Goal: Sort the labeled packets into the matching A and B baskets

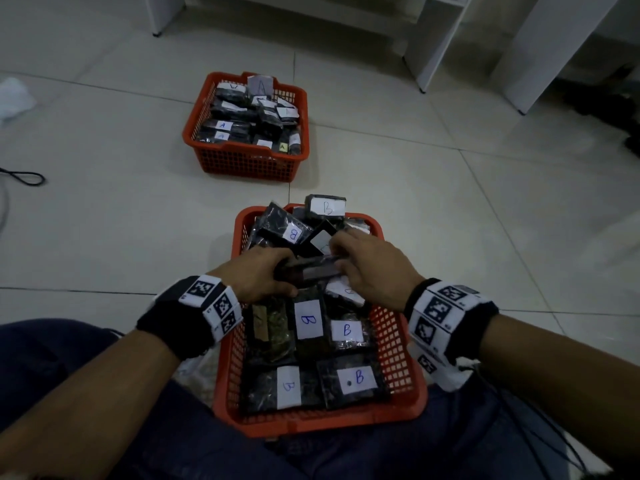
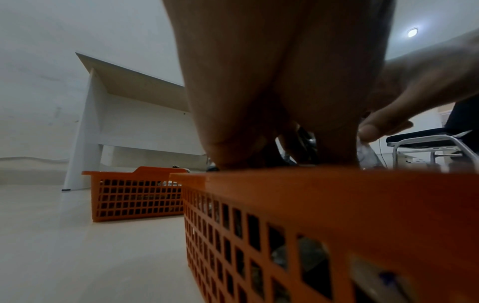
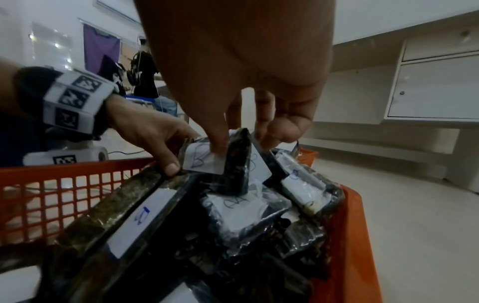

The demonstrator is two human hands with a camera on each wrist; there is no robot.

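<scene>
Two orange mesh baskets stand on the tiled floor. The near basket (image 1: 394, 341) between my knees is piled with dark packets labeled B. The far basket (image 1: 249, 164) holds packets labeled A. Over the near basket both hands hold one dark packet (image 1: 311, 270) lifted on edge. My left hand (image 1: 273, 273) grips its left end, and my right hand (image 1: 346, 261) pinches its right end. In the right wrist view the right hand's fingers (image 3: 220, 143) pinch the top of the packet (image 3: 202, 164), whose white label reads B. The left hand (image 3: 166, 155) curls round its side.
White desk legs (image 1: 429, 43) stand behind the far basket. A black cable (image 1: 24, 176) and a white cloth (image 1: 14, 97) lie at the left. A chair (image 2: 425, 141) stands off to one side. Bare tiles separate the two baskets.
</scene>
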